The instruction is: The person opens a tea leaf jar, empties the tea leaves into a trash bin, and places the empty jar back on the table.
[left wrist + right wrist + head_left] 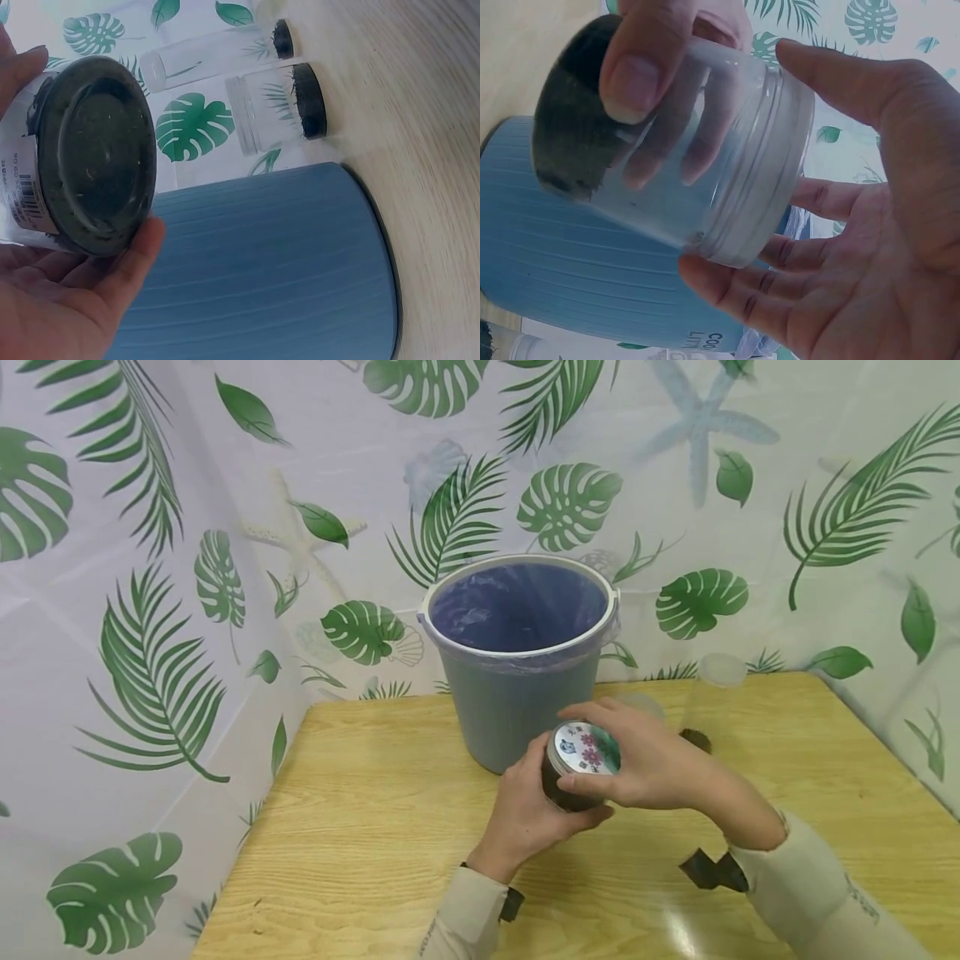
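Note:
A clear plastic jar point(705, 142) with dark matter at its bottom is held tilted above the table, in front of the bin. My left hand point(521, 822) grips the jar's body, thumb on one side and fingers round the other. Over the top, my right hand point(648, 760) holds the round lid point(577, 747) by its rim, thumb and fingertips on opposite edges. The lid has a printed label with pink flowers. In the left wrist view the jar's dark base point(101, 157) faces the camera, and a barcode label shows on its side.
A grey-blue bin point(517, 702) lined with a purplish bag stands behind the hands. To its right are a tall clear container point(217, 56) and a shorter clear jar point(266, 112), both with dark matter at the bottom. Leaf-printed sheeting point(300, 535) encloses the wooden table point(375, 827).

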Demonstrator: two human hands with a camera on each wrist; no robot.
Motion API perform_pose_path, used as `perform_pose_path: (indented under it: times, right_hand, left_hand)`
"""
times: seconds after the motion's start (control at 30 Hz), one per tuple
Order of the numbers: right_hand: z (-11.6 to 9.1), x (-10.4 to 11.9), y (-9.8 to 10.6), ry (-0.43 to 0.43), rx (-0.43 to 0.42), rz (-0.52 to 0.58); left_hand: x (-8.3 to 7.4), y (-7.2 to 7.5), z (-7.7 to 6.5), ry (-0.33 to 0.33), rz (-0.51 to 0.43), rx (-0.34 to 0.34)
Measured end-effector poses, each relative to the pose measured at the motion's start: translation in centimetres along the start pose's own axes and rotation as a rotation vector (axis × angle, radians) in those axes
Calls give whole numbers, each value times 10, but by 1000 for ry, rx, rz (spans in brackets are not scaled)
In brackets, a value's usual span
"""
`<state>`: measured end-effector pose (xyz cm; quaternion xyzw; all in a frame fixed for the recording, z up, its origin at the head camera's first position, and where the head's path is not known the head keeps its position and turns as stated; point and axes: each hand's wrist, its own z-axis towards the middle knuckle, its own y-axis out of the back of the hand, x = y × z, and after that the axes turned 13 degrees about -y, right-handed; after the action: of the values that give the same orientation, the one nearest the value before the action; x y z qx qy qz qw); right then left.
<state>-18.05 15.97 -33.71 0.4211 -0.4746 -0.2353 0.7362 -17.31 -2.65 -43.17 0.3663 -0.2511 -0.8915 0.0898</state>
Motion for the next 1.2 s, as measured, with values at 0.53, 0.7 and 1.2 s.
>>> perform_pose_path:
  times: [0.53,0.7,1.2]
  right_hand:
    - [2,-7,-5,149,2,4]
    - [1,-14,-7,195,-6,6]
    - [-12,-26,-8,283,-29,42]
  left_hand:
    - [3,10,-2,-49,125,21]
    - [-1,15,-1,-47,163,64]
    - [-12,26,7,-92,280,209]
